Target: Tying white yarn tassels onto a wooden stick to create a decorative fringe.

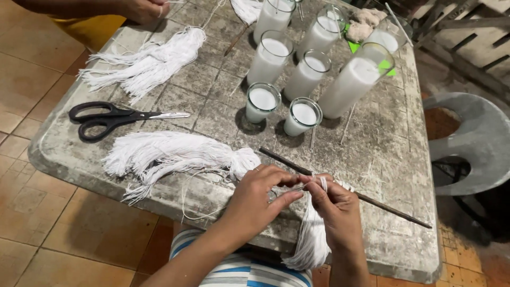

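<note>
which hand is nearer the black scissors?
Left. The left hand sits right of the scissors, just past the near bundle of white string. The right hand is farther right, pinching string by the thin dark stick.

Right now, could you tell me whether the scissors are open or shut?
Shut: the scissors lie flat on the table, blades together in one point.

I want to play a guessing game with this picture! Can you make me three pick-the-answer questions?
1. Where are the scissors?
A. left side of the table
B. on the floor
C. in a glass

2. What colour are the scissor handles?
A. red
B. black
C. yellow

3. What is the right hand doing?
A. resting flat
B. pinching white string
C. lifting a glass

Answers: 1 A, they lie beside the white string bundles. 2 B, both loops are black. 3 B, its fingers pinch strands near the left hand.
</note>
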